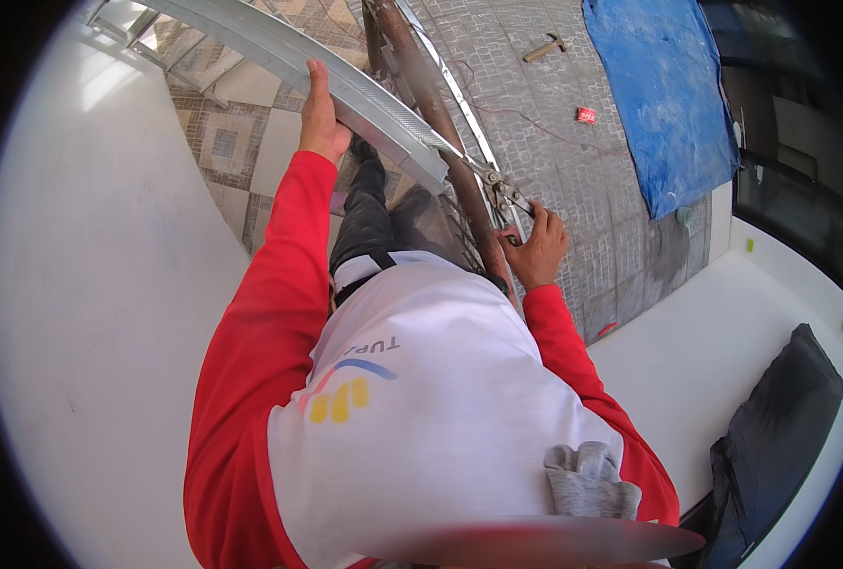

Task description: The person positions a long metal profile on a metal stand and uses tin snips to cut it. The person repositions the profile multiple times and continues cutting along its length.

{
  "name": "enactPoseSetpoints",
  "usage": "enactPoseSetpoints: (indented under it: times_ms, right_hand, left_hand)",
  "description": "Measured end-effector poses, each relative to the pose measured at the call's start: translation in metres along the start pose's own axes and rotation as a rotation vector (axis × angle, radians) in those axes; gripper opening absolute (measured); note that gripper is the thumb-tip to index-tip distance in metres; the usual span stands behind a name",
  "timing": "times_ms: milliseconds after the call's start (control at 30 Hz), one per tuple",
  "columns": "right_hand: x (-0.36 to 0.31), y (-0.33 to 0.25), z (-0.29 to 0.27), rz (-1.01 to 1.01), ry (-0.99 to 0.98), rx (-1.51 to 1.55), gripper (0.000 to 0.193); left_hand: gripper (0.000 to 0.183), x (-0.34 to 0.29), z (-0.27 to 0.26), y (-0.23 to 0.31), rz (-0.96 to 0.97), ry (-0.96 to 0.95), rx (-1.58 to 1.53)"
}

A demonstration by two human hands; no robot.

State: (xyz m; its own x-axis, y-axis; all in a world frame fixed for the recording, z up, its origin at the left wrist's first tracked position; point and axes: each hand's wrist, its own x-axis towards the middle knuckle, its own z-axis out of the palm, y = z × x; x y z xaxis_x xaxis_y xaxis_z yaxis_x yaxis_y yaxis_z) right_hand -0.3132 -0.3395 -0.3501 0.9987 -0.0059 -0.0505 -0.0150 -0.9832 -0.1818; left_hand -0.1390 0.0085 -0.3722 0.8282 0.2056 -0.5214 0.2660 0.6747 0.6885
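A long galvanized metal profile [360, 100] runs from the upper left toward the middle, its cut end lying near a brown pipe. My left hand [323, 121] grips it from below, thumb up along its near side; the other fingers are mostly hidden behind it. My right hand [538, 248] is closed around the handles of a pair of tin snips [499, 188], thumb on one handle and fingers at the other. The handles are spread apart. The snips' jaws reach the profile's edge near its right end; whether they bite into the metal I cannot tell.
Rusty brown pipes [431, 90] stand close beside the profile's end. On the paved floor [526, 114] lie a hammer [545, 48], a small red packet [586, 116] and a blue tarp [663, 95]. A white wall [90, 313] rises at left; a black sheet [782, 427] lies at lower right.
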Motion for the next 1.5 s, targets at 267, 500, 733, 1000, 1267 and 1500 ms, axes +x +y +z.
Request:
enactPoseSetpoints:
  times_ms: [267,500,733,1000,1267,1500]
  right_hand:
    - [-0.004,0.001,0.026,0.101,0.070,0.019,0.076]
    - [-0.001,-0.004,0.022,0.159,0.016,0.154,0.075]
    - [0.005,0.011,0.013,0.175,-0.411,0.480,0.080]
    - [0.001,0.002,-0.001,0.202,-0.535,0.507,0.074]
    - [-0.018,-0.015,-0.007,0.081,-0.205,0.253,0.078]
    - [-0.023,-0.014,0.010,0.032,-0.069,0.213,0.077]
  left_hand:
    - [0.101,0.019,0.023,-0.001,0.027,-0.026,0.166]
    - [0.092,0.029,0.046,-0.005,0.064,0.109,0.346]
    - [0.112,0.038,0.046,-0.019,0.125,0.143,0.264]
    - [0.102,0.037,0.025,-0.020,0.083,0.170,0.141]
    - [0.093,0.005,0.028,0.005,0.078,0.167,0.060]
    - [0.093,-0.006,0.029,0.013,0.105,0.167,0.051]
